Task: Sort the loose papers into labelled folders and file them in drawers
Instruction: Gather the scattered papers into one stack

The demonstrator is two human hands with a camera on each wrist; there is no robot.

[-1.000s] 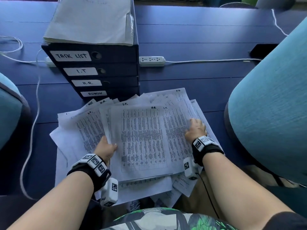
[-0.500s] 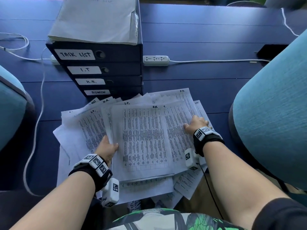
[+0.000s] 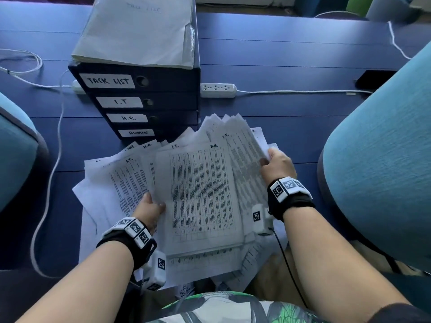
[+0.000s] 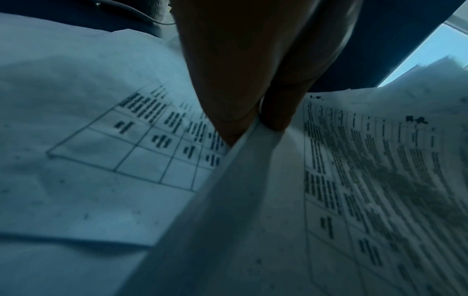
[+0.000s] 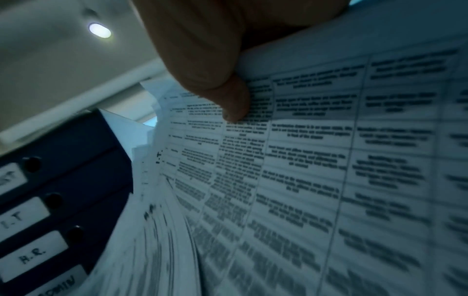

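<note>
The papers lay fanned in front of the drawers, and within the last second their right side had come up off the desk, the far corners now tilted toward the drawers. The right hand had gone from resting flat to gripping that edge, thumb on the print; the left hand pinched the near-left edge (sheets marked I.T and H.R. mixed together). Gathering seemed underway; sorting had yet to start, all drawers closed.

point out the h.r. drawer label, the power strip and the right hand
H.R. drawer label (image 3: 127,118), head view, middle of the white label.
Power strip (image 3: 218,90), head view, middle of its white body.
Right hand (image 3: 278,164), head view, back of the hand.
</note>
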